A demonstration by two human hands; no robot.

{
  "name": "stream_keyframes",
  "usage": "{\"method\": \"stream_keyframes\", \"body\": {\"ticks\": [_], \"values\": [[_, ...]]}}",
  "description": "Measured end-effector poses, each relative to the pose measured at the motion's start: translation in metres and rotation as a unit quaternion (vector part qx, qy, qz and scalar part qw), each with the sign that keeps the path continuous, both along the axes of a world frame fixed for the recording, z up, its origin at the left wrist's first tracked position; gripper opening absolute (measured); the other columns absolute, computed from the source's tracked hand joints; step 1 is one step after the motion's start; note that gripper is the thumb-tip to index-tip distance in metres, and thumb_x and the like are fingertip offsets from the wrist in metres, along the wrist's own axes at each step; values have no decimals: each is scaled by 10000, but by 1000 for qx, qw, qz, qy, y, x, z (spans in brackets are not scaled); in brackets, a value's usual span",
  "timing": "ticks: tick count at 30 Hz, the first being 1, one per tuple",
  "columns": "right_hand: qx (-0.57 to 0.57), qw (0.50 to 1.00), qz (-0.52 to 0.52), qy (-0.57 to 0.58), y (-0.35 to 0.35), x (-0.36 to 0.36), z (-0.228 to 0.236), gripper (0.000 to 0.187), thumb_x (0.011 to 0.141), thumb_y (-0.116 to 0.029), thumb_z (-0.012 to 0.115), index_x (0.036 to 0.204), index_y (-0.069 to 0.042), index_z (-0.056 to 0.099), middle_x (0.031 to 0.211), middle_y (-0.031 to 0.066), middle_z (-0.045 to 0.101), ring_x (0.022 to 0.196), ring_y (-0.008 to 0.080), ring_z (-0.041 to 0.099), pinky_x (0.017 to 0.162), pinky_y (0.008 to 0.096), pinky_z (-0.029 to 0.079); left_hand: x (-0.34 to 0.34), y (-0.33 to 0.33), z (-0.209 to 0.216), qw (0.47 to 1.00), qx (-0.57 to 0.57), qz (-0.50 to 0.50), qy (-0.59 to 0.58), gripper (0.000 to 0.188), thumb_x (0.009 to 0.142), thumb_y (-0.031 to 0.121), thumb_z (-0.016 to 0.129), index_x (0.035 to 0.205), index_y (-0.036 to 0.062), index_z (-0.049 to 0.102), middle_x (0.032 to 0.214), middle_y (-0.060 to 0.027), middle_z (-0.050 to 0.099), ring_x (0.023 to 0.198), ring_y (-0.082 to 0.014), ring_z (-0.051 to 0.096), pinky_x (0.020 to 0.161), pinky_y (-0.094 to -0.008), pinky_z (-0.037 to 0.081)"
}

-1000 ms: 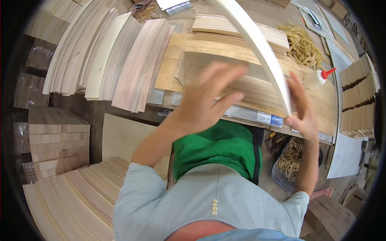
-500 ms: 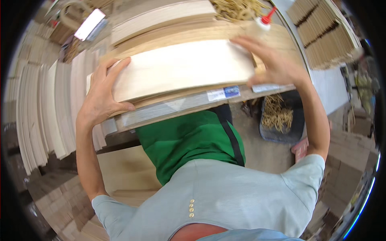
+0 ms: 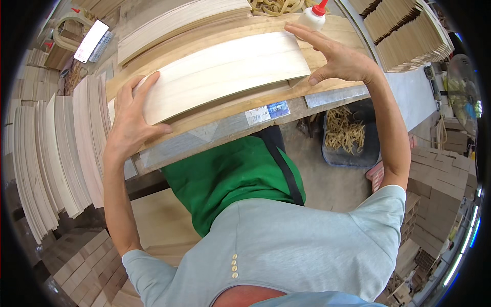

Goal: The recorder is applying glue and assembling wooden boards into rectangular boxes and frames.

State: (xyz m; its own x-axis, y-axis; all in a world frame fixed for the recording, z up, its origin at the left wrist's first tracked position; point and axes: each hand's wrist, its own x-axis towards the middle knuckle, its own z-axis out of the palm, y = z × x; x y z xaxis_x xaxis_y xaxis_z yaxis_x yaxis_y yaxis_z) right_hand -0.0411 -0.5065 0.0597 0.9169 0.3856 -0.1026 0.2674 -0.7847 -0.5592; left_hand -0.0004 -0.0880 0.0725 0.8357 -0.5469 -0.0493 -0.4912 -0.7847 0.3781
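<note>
A pale thin wooden board (image 3: pixel 230 66) lies lengthwise on the bench, a dark gap showing under its front edge. My left hand (image 3: pixel 134 110) spans its left end, fingers spread over the top and the thumb stretched out by the front edge. At the other end, my right hand (image 3: pixel 335 56) is open, with fingers and thumb apart around the right corner; whether it touches the board I cannot tell. Just beyond the right fingertips stands a white squeeze bottle (image 3: pixel 311 21) with a red nozzle.
Behind the board lies a stack of planks (image 3: pixel 184 30). Rubber bands (image 3: pixel 279 6) sit at the back, and more fill a dark tub (image 3: pixel 350 156) below right. Thin boards (image 3: pixel 64 148) stand at left. A phone (image 3: pixel 91 41) is propped far left. Stacked wood pieces (image 3: pixel 409 36) stand at right.
The view has shifted, so the bench appears farther up and left. My right hand has drawn slightly off the board's right end. My left hand stays at the left end.
</note>
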Motion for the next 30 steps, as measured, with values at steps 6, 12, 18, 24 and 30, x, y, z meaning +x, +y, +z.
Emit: {"method": "stream_keyframes", "body": {"ticks": [6, 12, 18, 24, 30], "values": [[-12, 1000, -9, 15, 8, 0, -2, 1128, 515, -204, 829, 1469, -255, 230, 1535, 24, 202, 1394, 251, 235, 1115, 469, 309, 0, 2, -4, 1000, -8, 0, 2, 1000, 487, 162, 867, 1379, 201, 416, 1351, -186, 351, 1258, -377, 342, 1065, -441, 313], [-14, 1000, 4, -14, 7, 4, -5, 1078, 549, -145, 813, 1464, -264, 256, 1535, 18, 212, 1360, 261, 298, 1051, 462, 381, 1, 1, -1, 1000, 3, 13, 5, 1009, 475, 152, 851, 1383, 169, 411, 1345, -148, 360, 1266, -341, 333, 1079, -419, 287], [17, 999, -21, 36, 15, 2, 4, 957, 608, -11, 739, 1443, -213, 319, 1513, 36, 260, 1310, 263, 367, 995, 413, 418, 1, 16, -14, 998, 31, -7, -59, 1033, 499, 217, 864, 1406, 153, 372, 1399, -183, 317, 1296, -374, 303, 1085, -445, 275], [35, 995, -60, 66, 19, -5, 11, 1020, 527, 33, 733, 1435, -215, 343, 1502, 35, 279, 1240, 248, 442, 958, 386, 433, 0, 69, 13, 997, 67, -20, -32, 1095, 535, 238, 859, 1452, 142, 268, 1478, -208, 220, 1371, -376, 214, 1112, -443, 263], [68, 991, -81, 86, 23, -4, 8, 1074, 484, 50, 742, 1441, -221, 336, 1508, 41, 271, 1224, 257, 461, 955, 376, 443, 6, 101, 12, 986, 0, 51, 161, 1102, 523, -4, 801, 1459, 140, 237, 1517, -128, 165, 1388, -304, 206, 1140, -379, 267]]}}
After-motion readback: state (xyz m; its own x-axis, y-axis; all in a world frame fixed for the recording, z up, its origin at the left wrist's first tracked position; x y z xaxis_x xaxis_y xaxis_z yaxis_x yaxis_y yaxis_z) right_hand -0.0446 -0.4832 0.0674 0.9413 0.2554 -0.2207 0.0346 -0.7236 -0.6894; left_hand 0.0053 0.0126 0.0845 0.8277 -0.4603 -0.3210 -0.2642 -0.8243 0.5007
